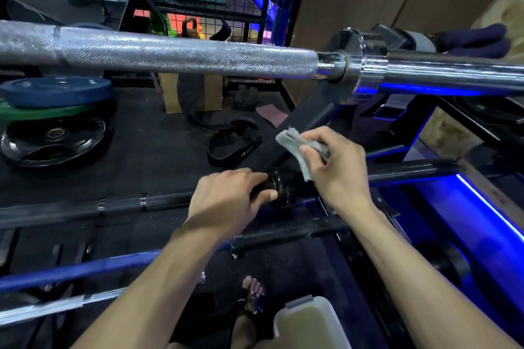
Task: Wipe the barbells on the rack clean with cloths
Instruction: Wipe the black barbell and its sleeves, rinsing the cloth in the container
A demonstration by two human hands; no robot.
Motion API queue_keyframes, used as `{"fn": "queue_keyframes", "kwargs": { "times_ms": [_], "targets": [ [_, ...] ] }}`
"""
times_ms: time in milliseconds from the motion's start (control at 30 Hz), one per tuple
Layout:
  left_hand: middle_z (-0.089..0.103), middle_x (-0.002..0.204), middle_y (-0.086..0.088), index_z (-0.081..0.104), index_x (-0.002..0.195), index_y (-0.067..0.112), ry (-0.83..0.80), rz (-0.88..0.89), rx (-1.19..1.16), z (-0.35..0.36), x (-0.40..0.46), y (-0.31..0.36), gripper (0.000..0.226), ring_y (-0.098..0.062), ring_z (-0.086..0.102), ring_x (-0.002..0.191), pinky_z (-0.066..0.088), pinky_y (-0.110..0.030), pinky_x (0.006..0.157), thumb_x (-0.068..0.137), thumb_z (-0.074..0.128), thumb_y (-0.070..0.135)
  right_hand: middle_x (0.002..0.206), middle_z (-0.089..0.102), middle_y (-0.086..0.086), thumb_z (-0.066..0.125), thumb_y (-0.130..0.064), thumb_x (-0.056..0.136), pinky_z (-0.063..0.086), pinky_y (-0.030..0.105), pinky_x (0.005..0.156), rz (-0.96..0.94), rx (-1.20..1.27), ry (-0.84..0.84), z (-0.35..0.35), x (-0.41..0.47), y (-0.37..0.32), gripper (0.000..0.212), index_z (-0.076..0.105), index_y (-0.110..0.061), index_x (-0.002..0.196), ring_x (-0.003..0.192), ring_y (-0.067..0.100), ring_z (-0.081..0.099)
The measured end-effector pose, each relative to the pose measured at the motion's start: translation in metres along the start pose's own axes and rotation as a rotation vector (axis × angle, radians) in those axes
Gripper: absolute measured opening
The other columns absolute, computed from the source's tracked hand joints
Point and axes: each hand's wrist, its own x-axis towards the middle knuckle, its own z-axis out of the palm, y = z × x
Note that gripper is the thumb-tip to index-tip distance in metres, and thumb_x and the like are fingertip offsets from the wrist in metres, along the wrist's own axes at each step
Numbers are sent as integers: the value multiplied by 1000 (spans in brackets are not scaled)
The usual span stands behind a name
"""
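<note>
Black barbell (pixel 119 204) racked horiz.; crumpled grey cloth (pixel 297 147)

So the count: four barbells on the rack as far as I can tell, a chrome barbell (pixel 181 58) across the top, a black barbell (pixel 119 204) mid-frame, a blue bar (pixel 79 269) lower left, and a silver bar (pixel 42 307) at the bottom left edge. One grey cloth (pixel 297 144). Two hands, left hand (pixel 226 201) and right hand (pixel 337 167). Three weight plates stacked at left: blue plate (pixel 56 91), green plate (pixel 42 113), black plate (pixel 54 139). One plastic tub (pixel 309 323) at the bottom.
</note>
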Motion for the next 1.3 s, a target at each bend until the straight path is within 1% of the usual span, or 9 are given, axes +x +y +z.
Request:
{"fn": "queue_keyframes", "kwargs": {
  "times_ms": [233,367,533,700,800,900,1067,1233,1300],
  "targets": [
    [68,109,10,62,112,36,-21,-30,14,-9,-3,6,41,-18,64,101,31,-33,67,96,39,66,101,66,-4,74,-7,87,50,30,83,-265,1,-156,14,-41,-15,17,71,-14,102,96,17,62],
    [66,106,12,62,117,38,-27,-15,-2,-10,-2,7,42,-16,64,103,35,-34,68,98,38,68,96,65,-3,72,-10,87,52,39,81,-140,-22,-51,15,-29,-11,11,69,-13,96,90,19,61],
    [69,104,7,61,103,27,-18,-52,9,-5,-1,4,29,-23,64,99,33,-34,68,95,50,53,97,65,1,77,-6,84,45,25,79,-345,-79,-127,22,-56,-15,17,68,-10,98,91,20,57],
    [68,105,13,63,116,40,-31,-35,-38,-5,1,5,41,-15,63,101,38,-34,69,98,38,68,96,62,0,70,-7,85,37,24,75,-91,-131,4,24,-23,-4,12,66,-11,96,92,22,57],
    [67,108,14,62,123,42,-38,-37,-38,-6,1,4,44,-14,63,104,40,-34,70,99,36,68,92,62,-3,73,-9,86,49,38,75,-20,-103,49,6,-18,16,10,66,-14,91,86,21,60],
    [68,110,13,62,123,41,-41,-36,-17,-7,0,4,43,-15,63,105,39,-34,70,99,37,68,91,65,-3,74,-9,86,49,32,74,-117,27,68,0,-28,6,10,69,-12,94,81,16,60],
    [68,101,9,61,103,32,-33,-70,-8,-9,-1,6,28,-20,64,98,31,-33,66,97,51,57,103,65,4,69,-11,89,47,32,81,-422,-98,-140,21,-44,-6,15,68,-8,104,93,26,58],
    [67,106,14,62,122,41,-48,-32,-28,-5,0,5,44,-13,63,102,45,-34,72,99,36,68,88,70,-4,73,-8,86,50,34,74,-37,-16,80,-7,-2,23,12,70,-17,93,80,17,64],
    [66,105,15,62,121,41,-51,-29,-18,-4,0,3,45,-13,63,99,44,-34,70,99,34,68,90,71,-11,73,-9,88,52,27,74,-34,75,59,-12,5,20,15,72,-20,98,81,8,65]
  ]
}}
